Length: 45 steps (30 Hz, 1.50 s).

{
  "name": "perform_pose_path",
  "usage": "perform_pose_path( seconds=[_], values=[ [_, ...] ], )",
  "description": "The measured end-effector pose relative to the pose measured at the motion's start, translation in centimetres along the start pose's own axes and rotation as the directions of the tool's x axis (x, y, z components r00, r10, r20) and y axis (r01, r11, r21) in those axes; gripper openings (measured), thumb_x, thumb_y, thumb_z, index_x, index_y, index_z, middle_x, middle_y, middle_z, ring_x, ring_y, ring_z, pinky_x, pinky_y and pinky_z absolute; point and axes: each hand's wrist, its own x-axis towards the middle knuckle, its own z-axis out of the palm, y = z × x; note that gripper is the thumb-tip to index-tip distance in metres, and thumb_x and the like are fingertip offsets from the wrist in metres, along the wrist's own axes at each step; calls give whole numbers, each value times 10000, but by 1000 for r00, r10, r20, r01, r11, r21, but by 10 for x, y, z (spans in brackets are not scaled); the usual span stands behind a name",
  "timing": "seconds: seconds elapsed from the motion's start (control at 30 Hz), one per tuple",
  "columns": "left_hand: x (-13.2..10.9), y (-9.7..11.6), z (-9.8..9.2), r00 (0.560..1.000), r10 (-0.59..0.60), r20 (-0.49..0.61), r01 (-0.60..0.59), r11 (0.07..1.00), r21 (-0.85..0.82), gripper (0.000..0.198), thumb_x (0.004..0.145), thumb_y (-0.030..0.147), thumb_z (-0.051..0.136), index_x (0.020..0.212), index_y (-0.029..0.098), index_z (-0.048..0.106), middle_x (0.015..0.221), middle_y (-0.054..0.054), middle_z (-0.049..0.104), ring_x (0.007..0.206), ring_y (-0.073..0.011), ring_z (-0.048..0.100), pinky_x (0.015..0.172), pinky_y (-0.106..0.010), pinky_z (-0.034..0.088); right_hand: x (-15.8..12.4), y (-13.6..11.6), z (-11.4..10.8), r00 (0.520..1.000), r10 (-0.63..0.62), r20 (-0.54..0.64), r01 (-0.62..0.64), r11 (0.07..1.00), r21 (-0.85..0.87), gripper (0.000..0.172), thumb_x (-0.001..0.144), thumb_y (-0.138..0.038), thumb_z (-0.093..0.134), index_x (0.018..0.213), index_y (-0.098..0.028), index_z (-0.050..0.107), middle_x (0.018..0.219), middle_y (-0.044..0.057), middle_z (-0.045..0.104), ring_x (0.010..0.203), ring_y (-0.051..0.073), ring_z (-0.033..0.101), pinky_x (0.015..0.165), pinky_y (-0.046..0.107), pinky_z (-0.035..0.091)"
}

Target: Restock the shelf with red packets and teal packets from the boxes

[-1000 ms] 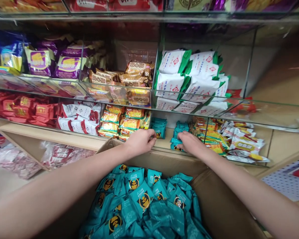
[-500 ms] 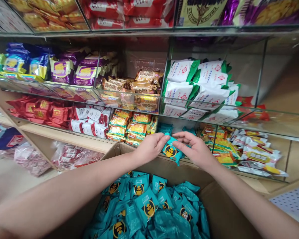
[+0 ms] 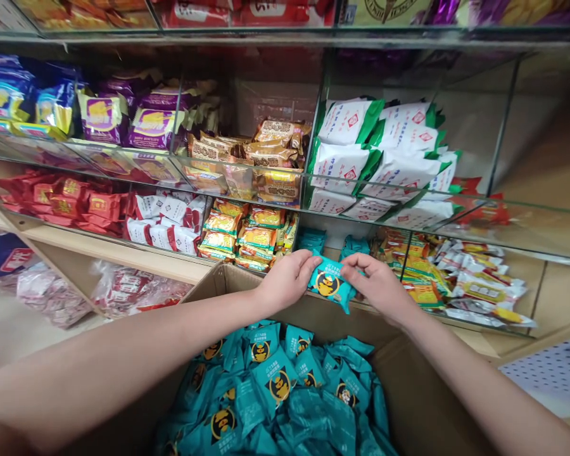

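Note:
A teal snack packet with a black and yellow round emblem is held up between both my hands, above the far edge of a cardboard box. My left hand pinches its left end between thumb and fingers. At the packet's upper right edge, my right hand has thumb and fingers closed on it. Below my forearms, the cardboard box holds a heap of matching teal packets. Behind my hands, a few teal packets sit in a low shelf compartment, partly hidden by my hands.
Glass-fronted shelves span the view. Flanking the low compartment are yellow-orange packets and orange-green packets. White-green packets are stacked above. Plastic bags of red-white packets lie at lower left.
The view has shifted slightly, so the shelves sit higher and more to the left. The packet has turned flatter, its emblem showing more fully, and my right fingers have drawn back toward its edge.

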Motion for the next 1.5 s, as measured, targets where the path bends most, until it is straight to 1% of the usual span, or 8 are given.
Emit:
perform_pose_path(
  seconds=[0.1, 0.17, 0.3, 0.4, 0.5, 1.03, 1.23, 1.5],
  values=[
    [-4, -2, -1, 984, -138, 116, 147, 987, -69, 320, 851, 394, 269, 1012, 187, 452, 494, 58, 436, 404, -104, 458, 418, -207, 340, 3, 2, -10, 988, 58, 141, -38, 989, -144, 382, 636, -475, 615, 849, -161, 567, 604, -24, 562, 450, 58, 453, 386, 158, 348],
    [-4, -2, -2, 965, -197, 172, 207, 977, -41, 397, 853, 399, 252, 1175, 183, 336, 491, 58, 470, 395, -116, 485, 416, -213, 361, 14, 5, -18, 995, 58, 79, -37, 970, -239, 397, 658, -499, 578, 860, -157, 573, 616, -10, 576, 446, 70, 457, 390, 175, 346],
    [-5, 0, -1, 969, -84, 233, 18, 962, 273, 276, 783, 326, 416, 1001, 189, 515, 547, 14, 556, 544, -151, 557, 514, -234, 402, 53, 9, -29, 982, -152, -117, 50, 792, -609, 393, 701, -480, 532, 914, -151, 570, 798, 58, 631, 624, 153, 567, 528, 244, 425],
    [-8, 2, 1, 946, 12, 324, -167, 875, 454, 204, 747, 307, 457, 860, 211, 597, 630, -16, 612, 643, -189, 587, 561, -259, 418, 85, 14, -19, 983, -169, 70, 145, 490, -860, 331, 723, -393, 543, 954, -158, 575, 974, 80, 621, 874, 200, 568, 725, 272, 421],
    [-11, 2, 1, 936, 54, 348, -237, 827, 510, 213, 753, 305, 444, 858, 220, 609, 707, -30, 644, 693, -203, 599, 574, -265, 428, 105, 22, 2, 978, -60, 201, 209, 363, -908, 287, 714, -340, 573, 954, -184, 578, 979, 59, 624, 911, 189, 564, 751, 246, 413],
    [-1, -7, 2, 929, 62, 365, -247, 839, 485, 203, 725, 308, 454, 799, 245, 632, 649, -3, 639, 586, -167, 570, 487, -230, 376, 111, 36, 34, 999, -40, 4, 12, 220, -975, 369, 738, -366, 545, 993, -101, 506, 1002, 165, 516, 844, 248, 578, 685, 303, 423],
    [-2, -7, 0, 929, 66, 364, -249, 840, 482, 211, 735, 316, 449, 821, 237, 625, 661, -9, 638, 613, -169, 576, 499, -227, 372, 98, 12, -2, 996, -78, 46, 60, 193, -979, 313, 767, -365, 496, 968, -131, 547, 995, 142, 561, 922, 229, 547, 750, 281, 394],
    [0, -8, 1, 925, 65, 376, -237, 869, 434, 197, 738, 319, 464, 802, 228, 627, 642, 5, 622, 568, -135, 545, 489, -209, 344, 56, 25, -37, 991, 135, 17, 9, 63, -998, 335, 644, -309, 617, 912, -109, 582, 884, 159, 621, 824, 261, 586, 613, 286, 410]
  ],
)
